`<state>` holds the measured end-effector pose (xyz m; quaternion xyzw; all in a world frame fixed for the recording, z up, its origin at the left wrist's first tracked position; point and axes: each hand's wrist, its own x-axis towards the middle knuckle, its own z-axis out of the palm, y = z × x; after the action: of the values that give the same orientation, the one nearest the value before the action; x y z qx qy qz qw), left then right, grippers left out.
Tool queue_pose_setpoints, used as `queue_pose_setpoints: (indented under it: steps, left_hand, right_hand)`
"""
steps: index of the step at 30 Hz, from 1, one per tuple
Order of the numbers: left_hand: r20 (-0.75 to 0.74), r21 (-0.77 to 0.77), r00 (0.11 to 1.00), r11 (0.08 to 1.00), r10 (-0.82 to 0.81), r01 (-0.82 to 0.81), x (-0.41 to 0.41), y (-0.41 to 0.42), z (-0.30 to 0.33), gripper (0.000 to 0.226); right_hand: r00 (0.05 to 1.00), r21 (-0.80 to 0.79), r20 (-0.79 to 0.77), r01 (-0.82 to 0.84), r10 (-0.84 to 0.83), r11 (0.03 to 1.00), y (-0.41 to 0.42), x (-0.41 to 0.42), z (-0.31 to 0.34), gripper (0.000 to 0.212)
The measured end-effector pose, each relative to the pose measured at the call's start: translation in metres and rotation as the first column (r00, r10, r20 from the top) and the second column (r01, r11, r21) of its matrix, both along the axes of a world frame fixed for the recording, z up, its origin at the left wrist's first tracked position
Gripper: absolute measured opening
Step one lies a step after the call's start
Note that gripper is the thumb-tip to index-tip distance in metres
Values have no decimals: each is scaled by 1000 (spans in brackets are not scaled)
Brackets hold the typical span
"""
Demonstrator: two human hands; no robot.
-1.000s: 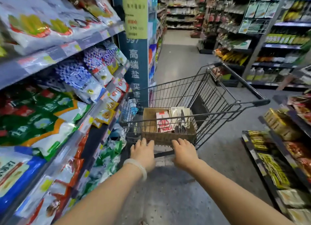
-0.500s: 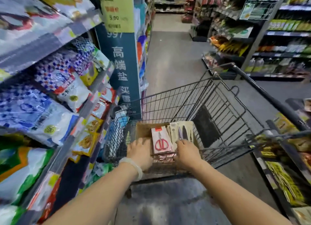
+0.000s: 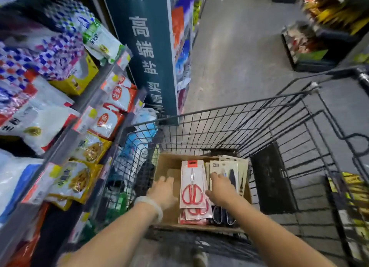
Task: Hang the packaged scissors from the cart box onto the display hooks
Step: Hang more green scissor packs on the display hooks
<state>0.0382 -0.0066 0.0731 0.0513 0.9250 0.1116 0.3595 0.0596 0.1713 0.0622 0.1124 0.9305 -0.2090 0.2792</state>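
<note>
Grey concrete floor [image 3: 245, 53] runs open up the aisle beyond the black wire shopping cart [image 3: 279, 127], which stands close against the left-hand metal shelving [image 3: 65, 139] stocked with white, yellow and blue food bags. Both bare forearms reach forward and down over the cart's near rim into the brown cardboard box [image 3: 168, 163] sitting on the cart floor, with free basket room to the box's right. Inside it, the white card pack of red-handled scissors [image 3: 192, 184] tops a stack, and beige card packs of dark-handled scissors [image 3: 233, 171] lie just beside it on the right. The left hand [image 3: 163, 191], a pale bangle [image 3: 151, 204] at its wrist, rests flat with loose fingers on the box's bare bottom. The right hand [image 3: 221, 188] lies fingers extended on the beige packs, grasping nothing visibly.
</note>
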Motion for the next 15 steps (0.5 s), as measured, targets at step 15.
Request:
queue_pose_setpoints:
  steps: [15]
  left_hand:
    - [258, 113, 961, 984, 105, -137, -32, 57, -111, 22]
  right_hand:
    - [851, 2, -91, 519, -517, 855, 61, 2, -119, 76]
